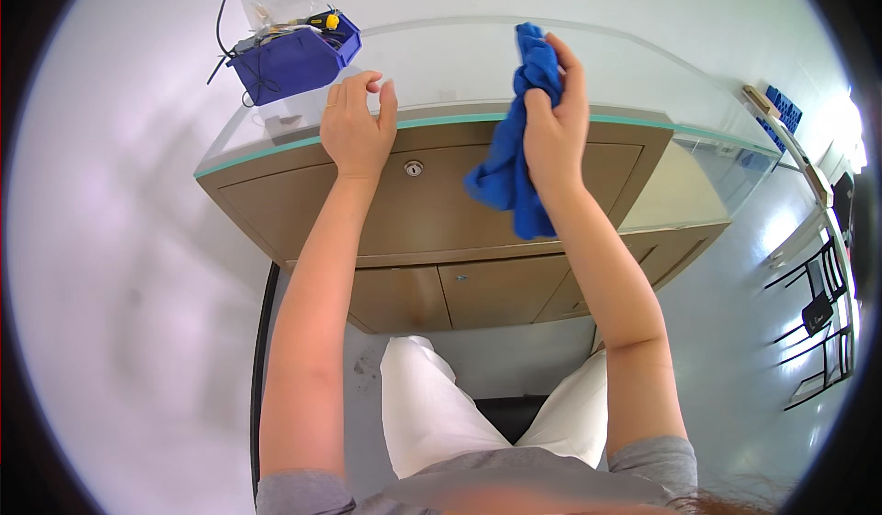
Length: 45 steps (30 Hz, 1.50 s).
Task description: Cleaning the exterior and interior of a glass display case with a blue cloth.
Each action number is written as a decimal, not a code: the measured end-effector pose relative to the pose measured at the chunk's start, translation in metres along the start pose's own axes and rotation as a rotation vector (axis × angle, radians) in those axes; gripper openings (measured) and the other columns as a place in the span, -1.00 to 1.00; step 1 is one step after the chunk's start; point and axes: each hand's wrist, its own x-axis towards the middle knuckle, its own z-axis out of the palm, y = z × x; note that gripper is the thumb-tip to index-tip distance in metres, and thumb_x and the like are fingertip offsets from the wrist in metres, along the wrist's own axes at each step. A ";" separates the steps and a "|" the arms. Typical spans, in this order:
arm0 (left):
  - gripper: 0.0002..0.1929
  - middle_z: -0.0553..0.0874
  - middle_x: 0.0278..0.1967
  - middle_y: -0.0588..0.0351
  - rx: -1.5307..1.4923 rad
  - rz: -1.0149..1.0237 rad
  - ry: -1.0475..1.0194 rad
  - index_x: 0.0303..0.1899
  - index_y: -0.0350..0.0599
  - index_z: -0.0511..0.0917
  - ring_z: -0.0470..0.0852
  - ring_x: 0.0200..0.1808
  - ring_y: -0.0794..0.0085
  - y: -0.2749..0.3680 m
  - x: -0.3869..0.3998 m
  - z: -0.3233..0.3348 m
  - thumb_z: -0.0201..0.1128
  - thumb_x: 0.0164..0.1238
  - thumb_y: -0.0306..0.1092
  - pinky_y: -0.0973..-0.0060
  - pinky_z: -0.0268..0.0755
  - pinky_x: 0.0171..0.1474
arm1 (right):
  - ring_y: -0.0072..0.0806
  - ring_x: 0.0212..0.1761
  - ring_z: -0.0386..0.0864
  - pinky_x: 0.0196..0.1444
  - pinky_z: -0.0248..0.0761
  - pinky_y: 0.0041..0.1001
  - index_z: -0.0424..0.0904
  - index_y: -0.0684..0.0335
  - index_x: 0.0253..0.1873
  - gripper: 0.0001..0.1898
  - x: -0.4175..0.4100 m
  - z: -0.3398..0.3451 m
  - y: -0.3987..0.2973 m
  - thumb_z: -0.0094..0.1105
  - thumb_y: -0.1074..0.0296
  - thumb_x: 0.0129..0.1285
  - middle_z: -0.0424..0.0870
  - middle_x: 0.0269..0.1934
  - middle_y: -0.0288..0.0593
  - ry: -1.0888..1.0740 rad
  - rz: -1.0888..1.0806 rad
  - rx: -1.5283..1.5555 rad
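Observation:
Bunched in my right hand [559,112] is a blue cloth [511,153], its lower end hanging over the front edge of a glass counter top [455,81]. My left hand [358,119] holds nothing; it is over the same front edge, with its fingers curled and the thumb apart. A ring is on one of its fingers. Beyond that hand, on the left end of the glass, stands a blue plastic parts bin [293,67]. Cables, a clear plastic bag and a yellow-and-black tool handle [325,21] stick out of it.
Under the glass is a brown drawer front [441,205] with a round lock [413,168], and cabinet doors [400,298] below. A lower glass display section [689,184] adjoins at right. Black chairs [820,308] and a blue crate [782,115] stand farther right. A white wall rises at left.

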 end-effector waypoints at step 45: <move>-0.48 0.25 0.37 -0.30 0.404 -0.337 -0.040 0.38 -0.40 0.14 0.22 0.39 -0.09 -0.068 -0.183 -0.041 -0.17 0.45 -0.39 0.25 0.04 0.41 | -0.23 -0.10 0.60 -0.03 0.45 -0.28 0.63 0.22 -0.02 -0.60 0.070 0.023 0.069 -0.04 0.05 0.29 0.69 -0.15 -0.12 -0.636 0.156 -0.981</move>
